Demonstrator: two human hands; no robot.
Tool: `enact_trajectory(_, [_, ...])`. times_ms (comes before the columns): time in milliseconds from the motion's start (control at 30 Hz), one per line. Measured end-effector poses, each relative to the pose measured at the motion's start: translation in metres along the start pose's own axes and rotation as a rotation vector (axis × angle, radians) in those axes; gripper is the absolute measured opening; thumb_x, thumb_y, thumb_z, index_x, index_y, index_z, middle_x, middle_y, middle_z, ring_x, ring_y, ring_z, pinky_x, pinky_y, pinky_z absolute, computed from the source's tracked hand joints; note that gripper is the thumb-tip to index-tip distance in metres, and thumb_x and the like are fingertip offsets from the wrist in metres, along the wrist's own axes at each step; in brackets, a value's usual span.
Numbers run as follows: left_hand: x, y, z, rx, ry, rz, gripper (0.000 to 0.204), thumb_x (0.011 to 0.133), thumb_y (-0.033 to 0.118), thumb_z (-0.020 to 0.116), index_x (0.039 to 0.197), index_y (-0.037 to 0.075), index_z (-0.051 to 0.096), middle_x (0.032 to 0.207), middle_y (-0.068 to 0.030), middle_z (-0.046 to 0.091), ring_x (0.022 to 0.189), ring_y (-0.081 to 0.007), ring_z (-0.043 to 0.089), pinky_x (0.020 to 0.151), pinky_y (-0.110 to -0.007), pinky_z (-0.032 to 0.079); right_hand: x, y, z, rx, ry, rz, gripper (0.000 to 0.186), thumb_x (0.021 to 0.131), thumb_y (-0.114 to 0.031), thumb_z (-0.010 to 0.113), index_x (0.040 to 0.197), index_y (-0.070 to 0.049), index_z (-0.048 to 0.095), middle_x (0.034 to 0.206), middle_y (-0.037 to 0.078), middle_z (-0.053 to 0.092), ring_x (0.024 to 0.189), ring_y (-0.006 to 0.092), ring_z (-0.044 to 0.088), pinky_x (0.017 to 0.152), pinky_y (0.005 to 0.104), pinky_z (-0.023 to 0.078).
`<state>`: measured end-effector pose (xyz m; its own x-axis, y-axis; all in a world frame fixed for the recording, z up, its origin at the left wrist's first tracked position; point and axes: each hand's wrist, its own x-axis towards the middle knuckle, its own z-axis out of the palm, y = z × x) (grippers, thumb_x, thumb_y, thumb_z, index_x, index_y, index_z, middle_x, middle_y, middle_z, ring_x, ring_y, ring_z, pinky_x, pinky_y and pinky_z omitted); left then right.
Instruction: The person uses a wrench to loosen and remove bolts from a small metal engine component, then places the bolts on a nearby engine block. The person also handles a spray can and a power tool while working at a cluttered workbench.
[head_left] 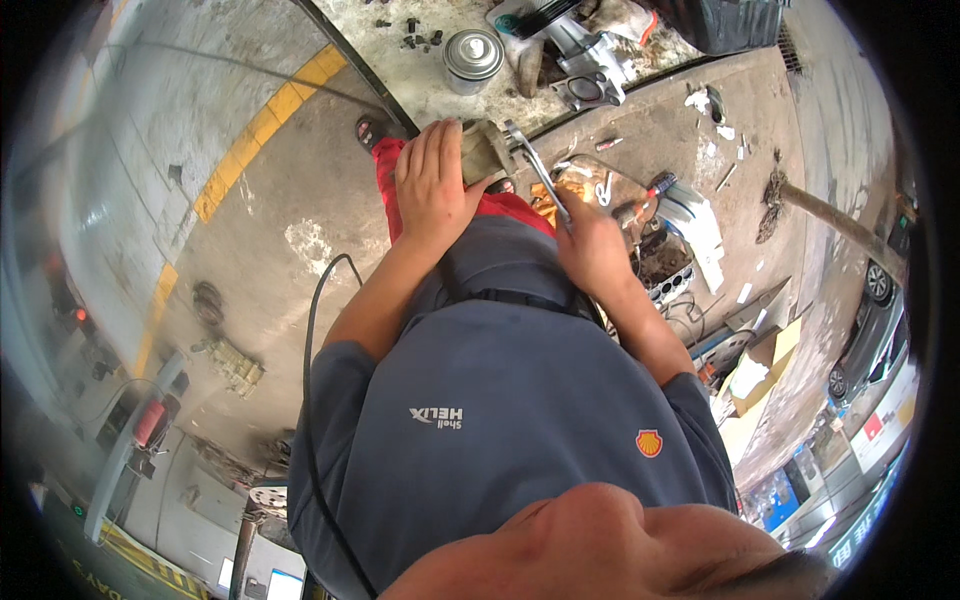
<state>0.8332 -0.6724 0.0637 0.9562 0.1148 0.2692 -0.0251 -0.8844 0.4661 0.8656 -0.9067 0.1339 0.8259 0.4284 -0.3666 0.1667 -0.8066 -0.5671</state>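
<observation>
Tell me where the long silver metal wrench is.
In the head view, the long silver metal wrench is at upper centre, in the right hand, its far end beside the tan metal part.

R fingers (588, 217) grip wrench (542, 169) @ mtl pt (483, 155).

Taking the chest as a dial, I see a slate-grey short-sleeved cloth shirt (540, 380), with small white printed lettering (437, 416) near nine and a red-and-yellow scallop-shaped badge (649, 444) toward four. A thin black cable (311, 420) runs down nine. Beyond twelve: a narrow black waist strap (515, 297), bright red fabric trousers (388, 185); toward eleven, a dark open-toed sandal (368, 130).
</observation>
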Motion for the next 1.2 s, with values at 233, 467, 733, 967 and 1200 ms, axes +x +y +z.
enact_trajectory(233, [-0.001,-0.001,0.000,-0.006,0.020,-0.006,0.094,0.071,0.028,0.093,0.149,0.000,0.048,0.142,-0.0185,0.059,0.134,-0.0365,0.055,0.113,-0.051,0.039,-0.012,-0.009,-0.007,0.264,0.342,-0.394,0.040,0.090,0.005,0.064,0.129,0.001,0.060,0.092,0.023,0.071,0.079,0.0434,0.072,0.071,0.0464,0.058])
enact_trajectory(467, [0.000,-0.002,0.002,-0.014,0.027,-0.005,0.092,0.072,0.027,0.093,0.148,0.000,0.048,0.141,-0.0187,0.060,0.134,-0.0368,0.055,0.112,-0.050,0.040,-0.016,-0.008,-0.013,0.225,0.290,-0.308,0.040,0.090,0.002,0.066,0.130,-0.002,0.062,0.102,0.026,0.071,0.089,0.0468,0.070,0.074,0.0492,0.058])
enact_trajectory(733, [0.000,0.001,-0.001,0.010,0.017,-0.015,0.090,0.073,0.027,0.092,0.147,0.001,0.049,0.140,-0.0176,0.060,0.133,-0.0356,0.055,0.113,-0.048,0.039,-0.015,-0.011,-0.011,0.145,0.185,-0.104,0.035,0.093,0.001,0.065,0.128,-0.002,0.062,0.097,0.026,0.072,0.087,0.0477,0.071,0.071,0.0503,0.057])
enact_trajectory(967, [-0.001,0.000,0.000,0.006,0.024,0.002,0.088,0.072,0.029,0.092,0.145,0.002,0.051,0.140,-0.0170,0.061,0.132,-0.0352,0.056,0.113,-0.048,0.039,0.003,-0.001,-0.003,-0.015,-0.085,0.066,0.030,0.094,0.003,0.064,0.124,-0.003,0.065,0.092,0.023,0.072,0.080,0.0462,0.070,0.072,0.0480,0.057])
enact_trajectory(1200, [0.003,-0.002,0.002,-0.007,0.035,-0.006,0.088,0.071,0.026,0.092,0.145,0.002,0.051,0.140,-0.0164,0.061,0.133,-0.0348,0.056,0.113,-0.047,0.040,-0.017,-0.003,-0.007,0.257,0.303,-0.295,0.037,0.092,0.002,0.064,0.130,-0.002,0.064,0.098,0.024,0.073,0.088,0.0437,0.073,0.074,0.0450,0.058])
